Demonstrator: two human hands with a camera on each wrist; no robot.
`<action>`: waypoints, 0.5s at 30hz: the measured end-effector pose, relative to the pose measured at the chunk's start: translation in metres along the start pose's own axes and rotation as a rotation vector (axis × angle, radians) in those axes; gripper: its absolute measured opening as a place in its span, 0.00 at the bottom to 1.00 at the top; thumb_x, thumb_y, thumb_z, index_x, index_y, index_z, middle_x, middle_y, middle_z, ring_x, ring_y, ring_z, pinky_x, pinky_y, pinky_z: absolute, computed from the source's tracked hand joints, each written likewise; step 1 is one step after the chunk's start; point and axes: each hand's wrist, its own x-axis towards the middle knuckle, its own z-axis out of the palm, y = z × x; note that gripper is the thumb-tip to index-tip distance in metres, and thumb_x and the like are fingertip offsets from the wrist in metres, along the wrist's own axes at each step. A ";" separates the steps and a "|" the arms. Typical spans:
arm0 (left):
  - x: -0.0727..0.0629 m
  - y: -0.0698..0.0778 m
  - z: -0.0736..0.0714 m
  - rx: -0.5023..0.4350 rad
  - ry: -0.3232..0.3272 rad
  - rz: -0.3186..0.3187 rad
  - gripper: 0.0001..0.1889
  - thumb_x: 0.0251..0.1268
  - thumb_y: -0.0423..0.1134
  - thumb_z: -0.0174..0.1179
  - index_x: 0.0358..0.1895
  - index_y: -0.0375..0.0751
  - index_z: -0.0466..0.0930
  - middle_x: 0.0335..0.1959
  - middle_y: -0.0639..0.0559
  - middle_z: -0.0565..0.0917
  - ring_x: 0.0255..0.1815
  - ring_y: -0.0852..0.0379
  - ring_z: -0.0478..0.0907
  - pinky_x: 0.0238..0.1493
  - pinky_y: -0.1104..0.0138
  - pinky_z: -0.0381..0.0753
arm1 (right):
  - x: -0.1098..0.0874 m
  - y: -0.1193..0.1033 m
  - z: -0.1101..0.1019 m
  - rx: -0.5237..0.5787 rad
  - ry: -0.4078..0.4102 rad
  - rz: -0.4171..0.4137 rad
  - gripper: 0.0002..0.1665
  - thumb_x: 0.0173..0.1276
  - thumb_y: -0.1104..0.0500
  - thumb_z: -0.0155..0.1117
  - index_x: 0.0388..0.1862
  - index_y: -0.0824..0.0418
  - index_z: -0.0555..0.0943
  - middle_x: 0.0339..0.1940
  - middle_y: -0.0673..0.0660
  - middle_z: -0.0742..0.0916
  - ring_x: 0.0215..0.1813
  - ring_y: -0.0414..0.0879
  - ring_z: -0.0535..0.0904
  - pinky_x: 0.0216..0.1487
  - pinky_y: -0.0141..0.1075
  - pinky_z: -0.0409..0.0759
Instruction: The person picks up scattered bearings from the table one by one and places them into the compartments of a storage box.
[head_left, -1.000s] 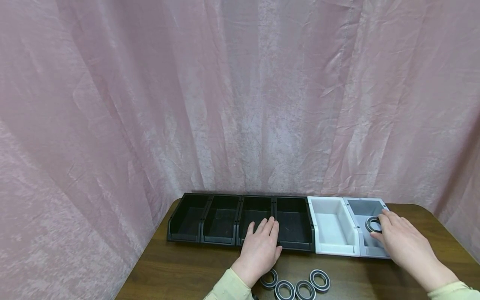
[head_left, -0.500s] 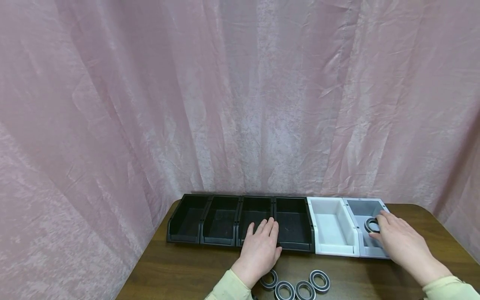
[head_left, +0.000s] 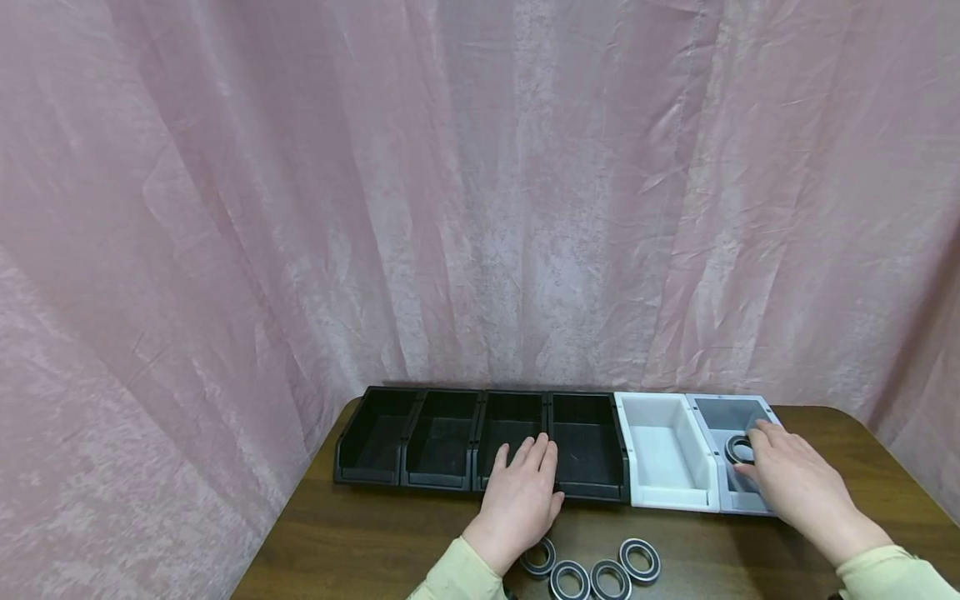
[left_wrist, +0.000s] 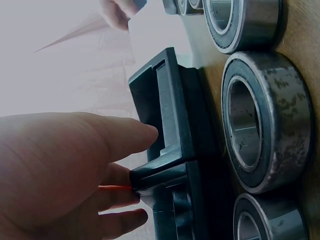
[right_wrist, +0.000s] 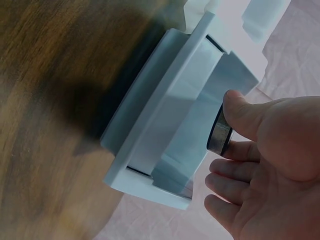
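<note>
A pink curtain [head_left: 480, 208] was hung behind the desk [head_left: 315, 533]. Four black bins [head_left: 478, 442], a white bin [head_left: 666, 450] and a gray bin [head_left: 727, 408] were lined up on top. The left hand [head_left: 521, 496] was held loose over the black bins. A ring [right_wrist: 220, 135] was pinched in the right hand [head_left: 802, 479] over the gray bin. Four more rings [head_left: 596, 577] were laid on the desk.

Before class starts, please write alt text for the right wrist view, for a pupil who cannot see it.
A right hand pinches a round silver and black metal bearing at the opening of a light grey plastic bin. The bin stands on a brown wooden table, with pale pink fabric beyond.
</note>
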 end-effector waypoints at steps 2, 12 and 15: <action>0.000 0.000 0.000 0.004 0.001 0.000 0.36 0.76 0.54 0.71 0.80 0.40 0.75 0.81 0.44 0.76 0.80 0.47 0.74 0.77 0.40 0.73 | 0.001 0.000 0.002 -0.002 0.001 -0.006 0.32 0.70 0.59 0.79 0.57 0.84 0.77 0.65 0.87 0.78 0.67 0.84 0.75 0.70 0.71 0.72; -0.001 0.000 0.000 -0.001 0.007 0.001 0.37 0.76 0.54 0.72 0.80 0.40 0.75 0.81 0.44 0.76 0.80 0.47 0.74 0.77 0.40 0.73 | 0.003 -0.002 0.007 -0.016 0.023 -0.023 0.29 0.69 0.59 0.79 0.52 0.82 0.77 0.64 0.88 0.78 0.69 0.84 0.74 0.72 0.71 0.71; -0.001 0.000 0.000 -0.001 0.014 0.002 0.37 0.76 0.54 0.72 0.80 0.40 0.76 0.81 0.44 0.76 0.80 0.47 0.74 0.77 0.40 0.73 | 0.004 -0.002 0.008 -0.017 0.020 -0.023 0.28 0.69 0.59 0.79 0.50 0.81 0.77 0.64 0.88 0.78 0.69 0.84 0.74 0.72 0.71 0.71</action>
